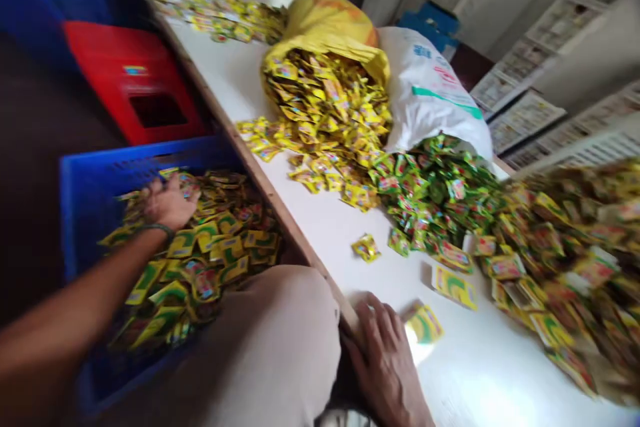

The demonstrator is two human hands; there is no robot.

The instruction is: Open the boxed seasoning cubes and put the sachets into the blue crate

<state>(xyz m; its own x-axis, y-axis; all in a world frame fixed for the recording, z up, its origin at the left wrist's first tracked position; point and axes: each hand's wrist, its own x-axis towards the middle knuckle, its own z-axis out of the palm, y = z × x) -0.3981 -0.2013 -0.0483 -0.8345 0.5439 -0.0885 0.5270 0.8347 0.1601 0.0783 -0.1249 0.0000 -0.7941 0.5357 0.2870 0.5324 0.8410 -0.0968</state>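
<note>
My left hand (171, 202) reaches into a blue crate (70, 213) and rests on the yellow and green packets (230, 240) in it, fingers spread and nothing gripped. My right hand (385, 347) lies over the wooden edge of the white table (320, 227), its fingers flat on the top and holding nothing. Just beyond its fingertips a yellow-green packet (424, 324) lies on the table, with another packet (454, 285) further along. A small yellow sachet (367, 248) sits apart, nearer the heaps.
A yellow sack (330, 17) spills yellow sachets (325, 107); a white sack (433, 93) has green sachets (435, 187) at its mouth. Larger packets (575, 267) are heaped at the right. Beside the table stands a red crate (135, 80). My knee (295, 320) is between my hands.
</note>
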